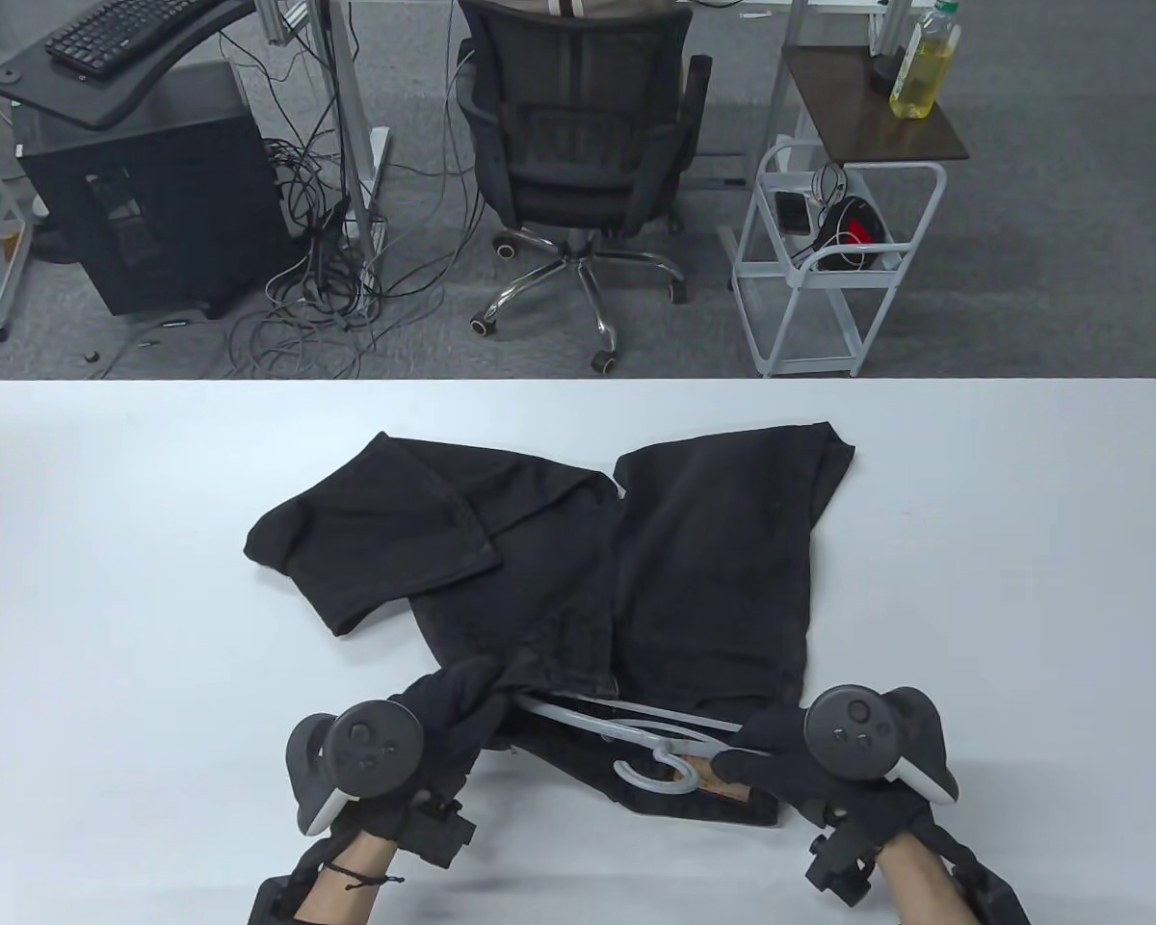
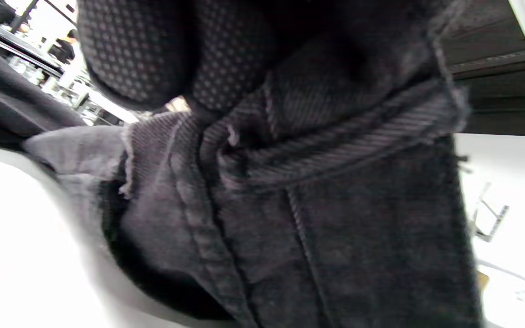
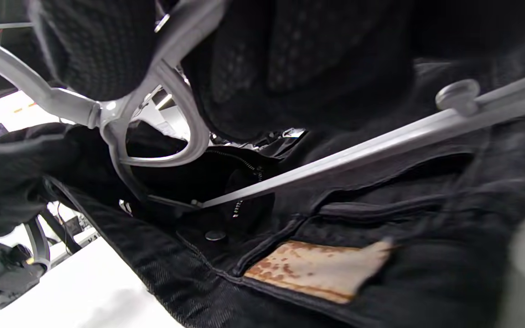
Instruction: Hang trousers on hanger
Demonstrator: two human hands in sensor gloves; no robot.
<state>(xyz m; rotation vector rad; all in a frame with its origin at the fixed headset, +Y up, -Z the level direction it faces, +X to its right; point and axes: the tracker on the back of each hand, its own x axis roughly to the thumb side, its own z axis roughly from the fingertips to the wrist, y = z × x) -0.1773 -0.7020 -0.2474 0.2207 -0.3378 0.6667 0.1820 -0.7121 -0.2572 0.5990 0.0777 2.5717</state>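
Note:
Black trousers (image 1: 703, 568) lie on the white table (image 1: 106, 578), legs pointing away, the left leg folded over to the left. A pale grey plastic hanger (image 1: 636, 737) lies across the waistband near the front edge, its hook (image 1: 655, 776) toward me. My left hand (image 1: 443, 718) grips the waistband at the left side; the left wrist view shows the fingers (image 2: 153, 54) on a belt loop and seam (image 2: 335, 141). My right hand (image 1: 771, 752) holds the hanger's right end together with the waistband; the right wrist view shows the hanger bar (image 3: 358, 150), the hook (image 3: 162, 136) and a tan leather patch (image 3: 317, 269).
Beyond the table's far edge stand an office chair (image 1: 578, 145), a white wire cart (image 1: 828, 260) with an oil bottle (image 1: 925, 67) on its top, and a black computer tower (image 1: 144, 193) with tangled cables. Bare white tabletop lies on both sides of the trousers.

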